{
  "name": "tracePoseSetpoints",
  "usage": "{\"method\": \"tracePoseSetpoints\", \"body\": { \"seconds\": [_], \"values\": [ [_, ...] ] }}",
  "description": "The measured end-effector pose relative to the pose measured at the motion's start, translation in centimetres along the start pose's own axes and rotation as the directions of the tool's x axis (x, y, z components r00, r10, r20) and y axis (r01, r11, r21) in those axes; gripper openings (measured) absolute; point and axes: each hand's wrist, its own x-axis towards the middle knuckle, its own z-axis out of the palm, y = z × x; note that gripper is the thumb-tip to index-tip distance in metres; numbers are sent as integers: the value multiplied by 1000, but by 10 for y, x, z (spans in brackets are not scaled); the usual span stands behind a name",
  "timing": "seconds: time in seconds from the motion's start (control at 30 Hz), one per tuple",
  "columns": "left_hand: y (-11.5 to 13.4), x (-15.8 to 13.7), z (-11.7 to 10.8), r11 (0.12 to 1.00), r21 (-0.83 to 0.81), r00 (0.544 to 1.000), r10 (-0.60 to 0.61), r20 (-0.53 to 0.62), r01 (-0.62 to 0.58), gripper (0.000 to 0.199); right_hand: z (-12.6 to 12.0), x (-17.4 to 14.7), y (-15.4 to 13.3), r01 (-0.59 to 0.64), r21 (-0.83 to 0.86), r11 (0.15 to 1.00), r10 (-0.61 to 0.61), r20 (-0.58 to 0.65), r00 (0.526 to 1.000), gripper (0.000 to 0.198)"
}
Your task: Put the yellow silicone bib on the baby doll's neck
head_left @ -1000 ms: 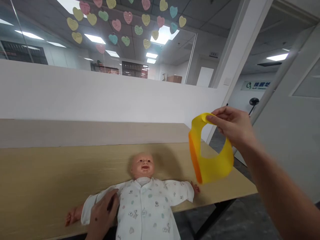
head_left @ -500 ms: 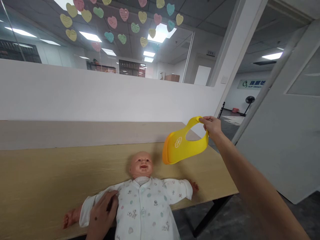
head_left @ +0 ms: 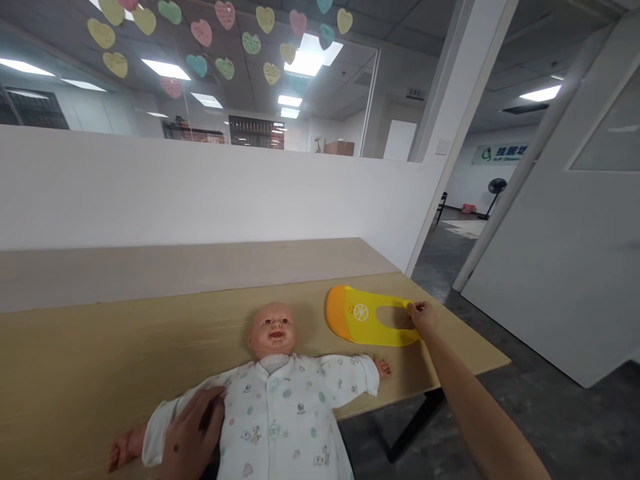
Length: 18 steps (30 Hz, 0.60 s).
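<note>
A baby doll in a white printed romper lies face up on the wooden table, arms spread wide. My left hand is curled over the doll's upper arm, at the side of its chest; part of its fingers is hidden. At the doll's other side, a yellow silicone bib with an orange pocket and a white citrus-slice print lies nearly flat, low over or on the table. My right hand pinches one end of its neck strap near the right table edge.
The table ends at the right, with a dark metal leg below. Behind it stand a raised ledge and a white wall with a window above. An open door and a fan are at the right.
My right hand has lowered the bib from above the table towards its top, and the bib has tilted from hanging to nearly flat. My left hand keeps its place on the doll.
</note>
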Motion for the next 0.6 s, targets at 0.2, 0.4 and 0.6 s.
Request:
{"method": "tracePoseSetpoints", "body": {
  "seconds": [0.2,0.4,0.6],
  "values": [
    [2,2,-3,999,45,1000,-26,12,26,21,-22,11,27,7,-26,1000,-10,-114,993,22],
    [-4,-1,-2,997,38,996,-65,61,63,22,-31,-19,44,89,15,996,-88,-75,993,29],
    [-5,-2,-2,985,32,981,-173,82,171,22,-29,-56,38,217,-275,937,-207,66,976,42]
  ]
}}
